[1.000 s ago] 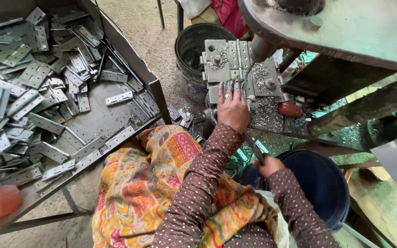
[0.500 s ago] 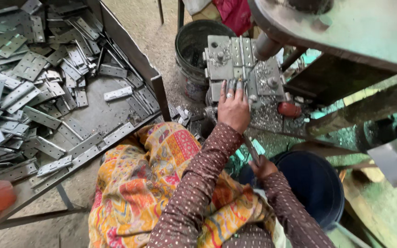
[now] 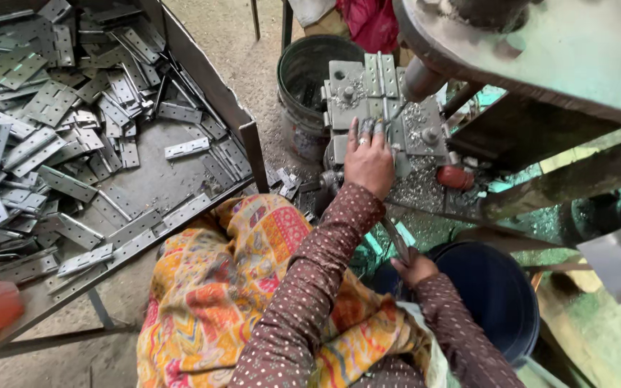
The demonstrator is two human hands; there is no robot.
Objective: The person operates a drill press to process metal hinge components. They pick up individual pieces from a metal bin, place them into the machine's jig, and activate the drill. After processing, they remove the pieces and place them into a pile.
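My left hand (image 3: pixel 368 162) reaches forward onto the grey die block (image 3: pixel 379 108) of a press, with its fingertips pressing on a metal hinge plate (image 3: pixel 376 86) that lies on the block. My right hand (image 3: pixel 415 269) is lower and closer to me, just above a dark blue bucket (image 3: pixel 494 294). It is closed around a narrow metal strip (image 3: pixel 394 241) that points up and to the left. Both arms wear brown dotted sleeves, and an orange patterned cloth (image 3: pixel 238 287) covers my lap.
A large metal tray (image 3: pixel 181 179) at the left holds several loose hinge plates (image 3: pixel 52 129). A dark bucket (image 3: pixel 310 86) stands behind the die block. The press frame (image 3: pixel 540 50) overhangs at the upper right. Metal chips (image 3: pixel 418 190) lie around the die.
The view has shifted slightly. My left hand stays on the die block and my right hand stays over the blue bucket with the strip.
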